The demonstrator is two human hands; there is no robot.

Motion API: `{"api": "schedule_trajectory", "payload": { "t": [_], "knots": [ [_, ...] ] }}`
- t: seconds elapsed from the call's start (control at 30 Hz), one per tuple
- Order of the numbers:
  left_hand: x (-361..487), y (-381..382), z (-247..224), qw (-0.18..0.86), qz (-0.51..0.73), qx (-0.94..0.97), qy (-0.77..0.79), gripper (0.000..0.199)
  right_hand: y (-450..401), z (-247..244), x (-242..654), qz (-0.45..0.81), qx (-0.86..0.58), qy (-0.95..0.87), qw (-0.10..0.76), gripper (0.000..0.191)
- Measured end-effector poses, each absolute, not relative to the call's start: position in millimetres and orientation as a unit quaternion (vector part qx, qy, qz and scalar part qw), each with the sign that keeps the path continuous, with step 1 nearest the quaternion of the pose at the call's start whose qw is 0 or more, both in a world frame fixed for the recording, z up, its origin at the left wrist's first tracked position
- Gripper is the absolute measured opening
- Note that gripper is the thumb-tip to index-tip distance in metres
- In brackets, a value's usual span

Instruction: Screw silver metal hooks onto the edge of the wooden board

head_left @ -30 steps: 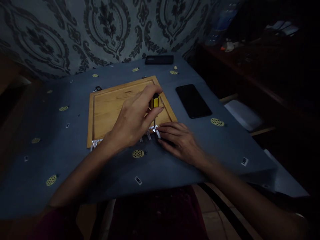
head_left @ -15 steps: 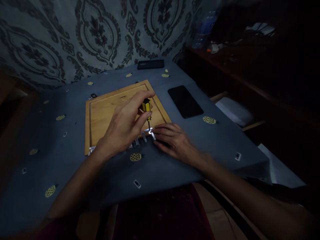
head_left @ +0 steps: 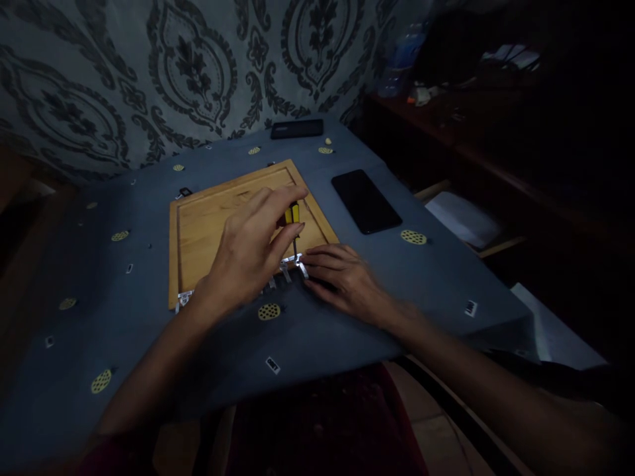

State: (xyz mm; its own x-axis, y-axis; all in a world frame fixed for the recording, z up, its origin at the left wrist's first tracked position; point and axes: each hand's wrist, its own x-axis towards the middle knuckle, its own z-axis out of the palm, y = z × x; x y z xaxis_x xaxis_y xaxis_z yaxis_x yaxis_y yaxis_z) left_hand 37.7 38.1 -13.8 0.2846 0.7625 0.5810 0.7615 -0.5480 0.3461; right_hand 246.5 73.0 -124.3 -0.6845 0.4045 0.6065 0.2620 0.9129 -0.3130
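Note:
A framed wooden board [head_left: 208, 228] lies on the cloth-covered table, with a shiny metal strip of hooks [head_left: 301, 268] along its near edge. My left hand [head_left: 248, 241] is closed around the yellow and black handle of a screwdriver [head_left: 292, 213], index finger over its top and thumb at its side. The screwdriver stands nearly upright, its tip down at the strip's right end. From the right, my right hand [head_left: 342, 277] lies low with outstretched fingers, fingertips touching the strip's end beside the tip; its thumb is hidden. My left wrist covers part of the strip.
A black phone [head_left: 366, 201] lies right of the board, and a dark phone-shaped case [head_left: 296, 129] lies by the wall. A small black clip [head_left: 184, 192] sits at the board's far left corner. A plastic bottle [head_left: 401, 59] stands on the dark side furniture [head_left: 426, 132].
My left hand has shifted and turned slightly on the screwdriver handle, hiding more of its black top. My right hand and the board stay put; the view has moved a little.

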Motion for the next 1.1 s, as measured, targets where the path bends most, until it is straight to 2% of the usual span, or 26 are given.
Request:
{"api": "schedule_trajectory", "payload": {
  "t": [0.43, 0.73, 1.1],
  "knots": [
    [38.1, 38.4, -14.5, 0.009, 0.357, 0.795, 0.49, 0.027, 72.2, -123.1, 246.4, 0.113, -0.193, -0.912, 0.345, 0.021],
    [32.1, 39.9, -12.2, 0.059, 0.363, 0.789, 0.493, 0.035, 72.7, -124.6, 247.3, 0.117, -0.196, -0.914, 0.335, 0.023],
    [35.9, 39.3, -12.9, 0.031, 0.353, 0.788, 0.503, 0.027, 72.8, -125.1, 246.5, 0.105, -0.193, -0.914, 0.342, 0.019]
  ]
}}
